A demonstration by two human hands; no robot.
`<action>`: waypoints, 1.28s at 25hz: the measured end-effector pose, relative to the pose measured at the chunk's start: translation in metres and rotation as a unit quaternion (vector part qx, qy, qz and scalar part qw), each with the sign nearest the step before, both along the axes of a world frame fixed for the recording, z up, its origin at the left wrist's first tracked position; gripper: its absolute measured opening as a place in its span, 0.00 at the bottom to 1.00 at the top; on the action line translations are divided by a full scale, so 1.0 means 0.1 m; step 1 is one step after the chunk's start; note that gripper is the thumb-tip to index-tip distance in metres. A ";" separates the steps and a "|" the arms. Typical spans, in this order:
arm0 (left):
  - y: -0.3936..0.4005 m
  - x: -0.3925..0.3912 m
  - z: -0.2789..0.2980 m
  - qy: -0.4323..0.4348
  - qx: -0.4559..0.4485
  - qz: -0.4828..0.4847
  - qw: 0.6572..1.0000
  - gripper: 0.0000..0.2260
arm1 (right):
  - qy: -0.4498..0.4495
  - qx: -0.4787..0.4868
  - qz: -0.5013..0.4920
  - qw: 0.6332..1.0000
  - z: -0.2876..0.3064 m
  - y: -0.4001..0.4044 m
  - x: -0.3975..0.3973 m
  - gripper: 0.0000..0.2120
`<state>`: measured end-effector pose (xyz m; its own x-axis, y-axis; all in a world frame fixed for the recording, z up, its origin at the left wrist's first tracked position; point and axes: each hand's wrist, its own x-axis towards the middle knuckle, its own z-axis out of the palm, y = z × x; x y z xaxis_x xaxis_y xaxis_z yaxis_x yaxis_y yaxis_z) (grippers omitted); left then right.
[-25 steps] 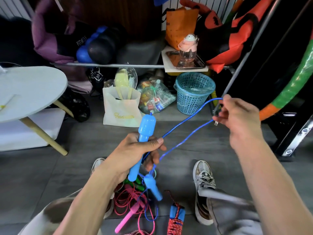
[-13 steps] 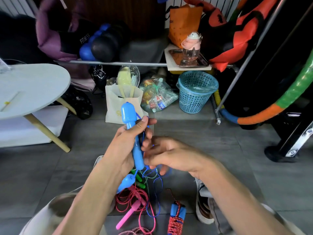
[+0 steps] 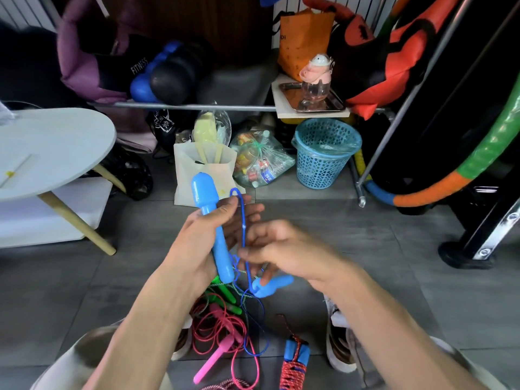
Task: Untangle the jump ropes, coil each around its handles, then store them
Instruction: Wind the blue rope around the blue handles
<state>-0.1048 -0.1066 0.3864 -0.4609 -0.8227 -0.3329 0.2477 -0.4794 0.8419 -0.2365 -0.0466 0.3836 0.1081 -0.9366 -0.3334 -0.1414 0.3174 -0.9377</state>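
My left hand grips a blue jump rope handle upright in front of me. A loop of thin blue rope runs beside that handle. My right hand, blurred, pinches the blue rope just right of the handle. The second blue handle hangs below my right hand. On the floor between my feet lie a pink rope with a pink handle, green handles, and a coiled red rope on blue handles.
A round white table stands at the left. Ahead are a white paper bag, a clear plastic bag of items and a blue mesh basket. A colourful hoop and a black stand fill the right side.
A second ago my right hand held the blue rope stretched out to the right. It came back to the handle, and now a rope loop lies beside the handle. The loose handle swung right.
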 end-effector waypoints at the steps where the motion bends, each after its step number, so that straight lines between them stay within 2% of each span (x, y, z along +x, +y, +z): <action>1: 0.03 -0.01 0.00 -0.005 -0.008 -0.027 1.000 0.11 | -0.065 -0.003 -0.065 0.996 0.08 0.00 -0.07 0.04; 2: 0.07 -0.02 -0.01 -0.014 -0.012 -0.055 0.998 0.13 | -0.137 -0.010 -0.136 0.981 0.15 0.00 -0.15 0.03; 5: 0.20 -0.07 -0.04 -0.048 -0.026 -0.167 0.984 0.18 | -0.307 -0.047 -0.307 0.900 0.26 -0.02 -0.39 0.05; 10: 0.32 -0.09 -0.04 -0.030 -0.035 -0.264 0.963 0.13 | -0.365 -0.077 -0.421 0.827 0.21 -0.06 -0.58 0.08; 13: 0.36 -0.11 -0.04 -0.061 -0.063 -0.302 0.949 0.13 | -0.373 -0.089 -0.452 0.805 0.22 -0.04 -0.63 0.06; 15: 0.36 -0.14 -0.05 -0.076 -0.059 -0.277 0.956 0.17 | -0.356 -0.068 -0.444 0.819 0.21 -0.04 -0.60 0.04; 16: 0.34 -0.16 -0.07 -0.078 -0.052 -0.255 0.962 0.18 | -0.325 -0.043 -0.425 0.844 0.20 -0.04 -0.56 0.04; 19: 0.31 -0.19 -0.08 -0.049 -0.032 -0.201 0.978 0.09 | -0.187 0.034 -0.294 0.937 0.16 -0.01 -0.38 0.17; 21: 0.30 -0.19 -0.08 -0.040 -0.030 -0.207 0.977 0.05 | -0.161 0.044 -0.215 0.962 0.14 0.02 -0.26 0.19; 25: 0.28 -0.16 -0.06 -0.039 -0.032 -0.223 0.974 0.08 | -0.130 0.033 -0.209 0.969 0.12 0.02 -0.23 0.17; 29: 0.26 -0.11 -0.04 -0.008 -0.014 -0.247 0.969 0.09 | -0.207 0.010 -0.155 0.966 0.14 0.06 -0.23 0.21; 32: 0.29 -0.11 -0.03 -0.016 -0.026 -0.262 0.965 0.09 | -0.226 0.012 -0.168 0.959 0.10 0.08 -0.17 0.18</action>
